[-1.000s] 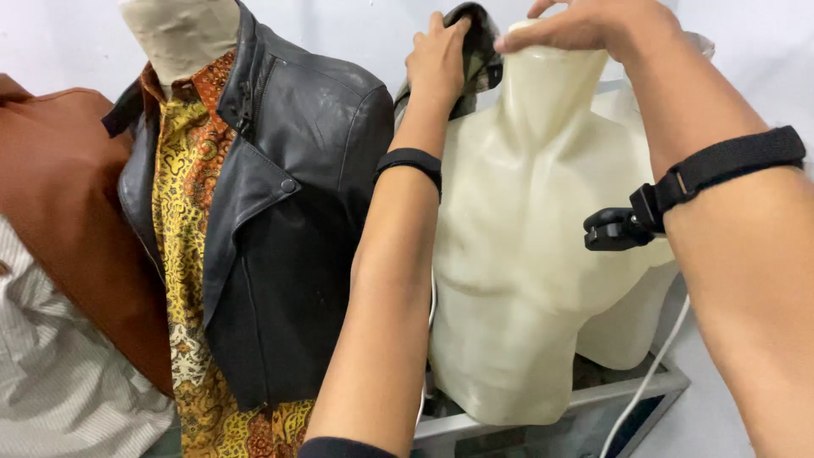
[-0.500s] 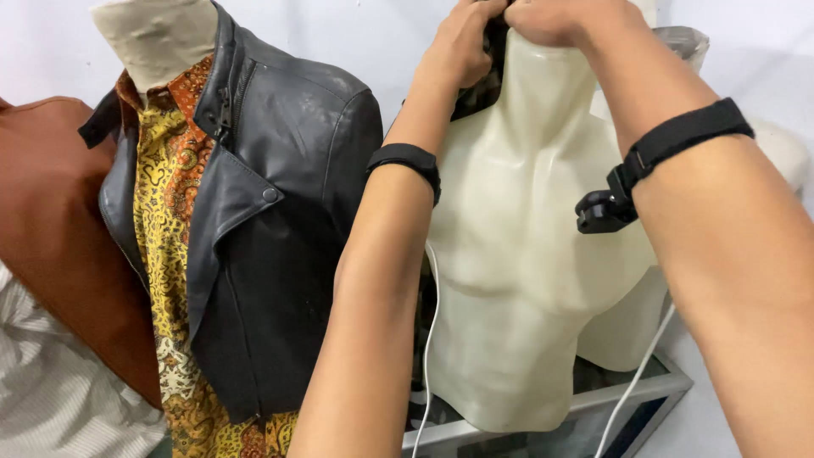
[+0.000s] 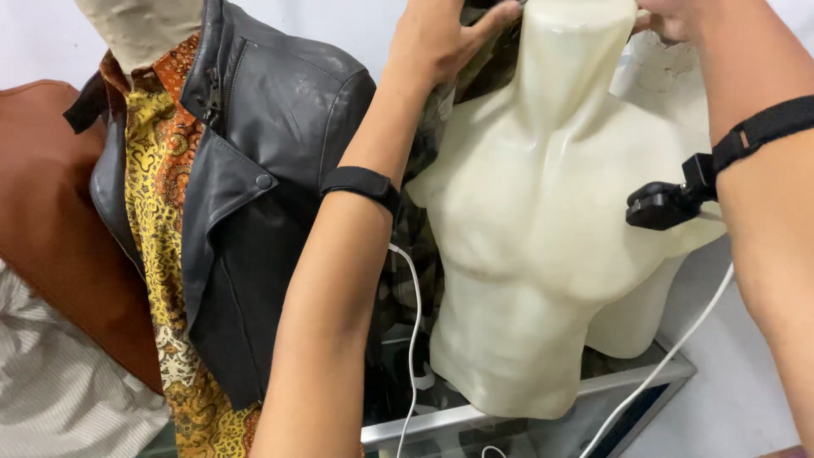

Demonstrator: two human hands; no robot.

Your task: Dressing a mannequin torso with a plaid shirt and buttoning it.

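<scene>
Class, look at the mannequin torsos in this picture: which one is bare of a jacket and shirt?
The glossy cream plastic torso on the right, which both hands grip near its neck. The torso on the left wears a dark grey leather jacket over a yellow-orange patterned shirt.

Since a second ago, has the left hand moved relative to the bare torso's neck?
Yes. The left hand has slid rightward, closer to the cream mannequin torso's neck, pressing dark fabric behind it.

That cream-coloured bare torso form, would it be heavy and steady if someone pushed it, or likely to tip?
The cream torso form looks like a smooth, glossy moulded shell, so probably stiff, light for its size and a bit slippery. It stands on the glass case on a narrow lower edge, so a shove up high might tip it.
</scene>
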